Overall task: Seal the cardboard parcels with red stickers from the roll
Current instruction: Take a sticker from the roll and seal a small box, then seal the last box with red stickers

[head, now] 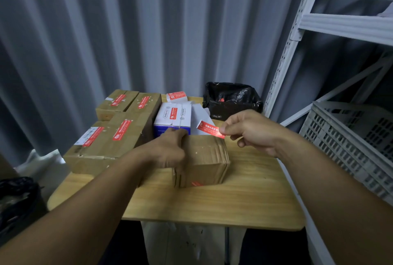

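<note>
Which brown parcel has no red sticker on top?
The cardboard parcel nearest the table's front edge, gripped by the left hand: its visible top is bare. The parcels at the left all carry one.

Wooden table (244,196) with stickered cardboard parcels (119,135) at left, 1 parcel (204,158) mid-table, white-and-blue box (172,115), sticker roll (176,96)

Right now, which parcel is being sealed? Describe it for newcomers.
On the wooden table, find the cardboard parcel nearest the front edge, under the left hand. The right hand pinches a red sticker near its far edge. Unlike the stickered parcels beside it, its visible top is bare.
</note>
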